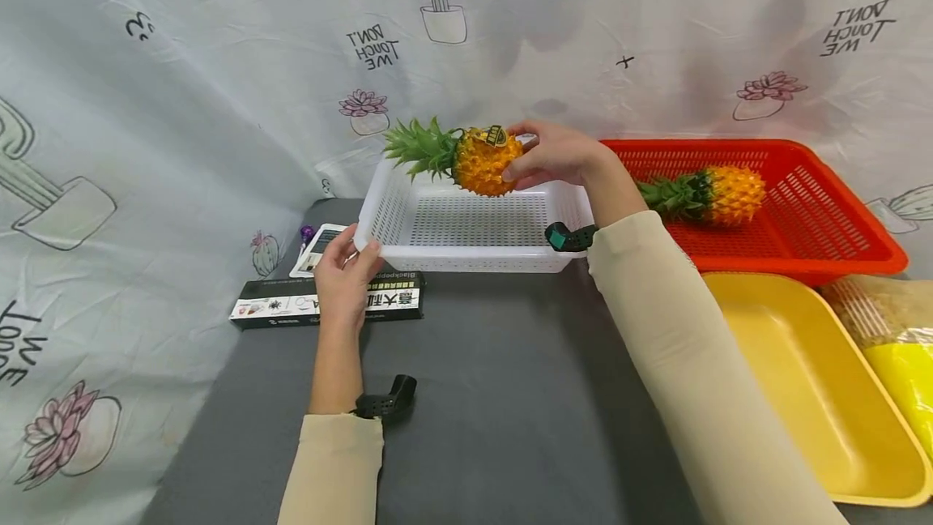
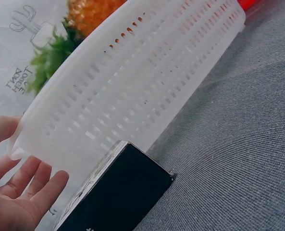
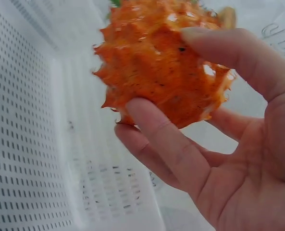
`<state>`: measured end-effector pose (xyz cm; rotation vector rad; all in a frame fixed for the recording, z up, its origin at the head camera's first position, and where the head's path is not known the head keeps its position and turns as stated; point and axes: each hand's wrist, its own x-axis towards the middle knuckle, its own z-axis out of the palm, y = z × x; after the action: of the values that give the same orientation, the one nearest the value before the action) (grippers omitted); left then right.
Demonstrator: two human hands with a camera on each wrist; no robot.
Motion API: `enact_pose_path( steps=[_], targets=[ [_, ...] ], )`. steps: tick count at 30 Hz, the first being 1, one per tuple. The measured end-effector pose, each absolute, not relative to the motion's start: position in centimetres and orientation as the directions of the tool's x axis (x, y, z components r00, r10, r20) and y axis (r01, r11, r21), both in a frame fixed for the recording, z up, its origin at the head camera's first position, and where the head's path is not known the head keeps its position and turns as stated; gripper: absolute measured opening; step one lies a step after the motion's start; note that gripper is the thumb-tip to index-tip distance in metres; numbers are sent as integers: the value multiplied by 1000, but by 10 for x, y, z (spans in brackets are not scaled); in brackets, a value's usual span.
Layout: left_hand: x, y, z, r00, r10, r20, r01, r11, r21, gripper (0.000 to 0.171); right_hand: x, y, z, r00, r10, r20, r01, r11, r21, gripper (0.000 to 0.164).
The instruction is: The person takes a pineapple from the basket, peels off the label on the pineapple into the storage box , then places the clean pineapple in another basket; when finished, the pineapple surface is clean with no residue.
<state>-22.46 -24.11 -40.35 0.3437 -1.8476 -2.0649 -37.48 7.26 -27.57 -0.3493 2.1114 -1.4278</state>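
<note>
My right hand (image 1: pixel 557 156) grips a small orange pineapple (image 1: pixel 484 164) by its base, with its green leaves pointing left. It is held above the white perforated basket (image 1: pixel 474 259), and a dark tag shows on its skin. In the right wrist view, thumb and fingertips press into the spiky pineapple (image 3: pixel 156 72). At the basket's left front corner, my left hand (image 1: pixel 346 274) pinches the rim. The left wrist view has the thumb over the basket's edge (image 2: pixel 51 130) and the other fingers beneath. A second pineapple (image 1: pixel 732 194) lies in the red basket (image 1: pixel 867 241).
A black-and-white box (image 1: pixel 397 298) lies by the white basket's front left, partly behind my left hand. Beyond it are a white card-like item (image 1: pixel 318 248) and a purple-topped object (image 1: pixel 307 233). A yellow tray (image 1: pixel 816 395) and a plastic bag (image 1: pixel 885 322) stand at right.
</note>
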Motion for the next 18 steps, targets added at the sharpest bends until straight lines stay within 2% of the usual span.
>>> enact_pose_path(
  steps=[10, 18],
  targets=[
    [-228, -240, -401, -914, -404, 25, 76, -110, 991, 55, -335, 85, -260, -845, -437, -309, 124, 401, -908, 85],
    [-225, -242, -400, -911, -412, 12, 78, -145, 986, 57, -292, 98, -252, -837, -462, -293, 109, 384, -917, 80]
  ],
)
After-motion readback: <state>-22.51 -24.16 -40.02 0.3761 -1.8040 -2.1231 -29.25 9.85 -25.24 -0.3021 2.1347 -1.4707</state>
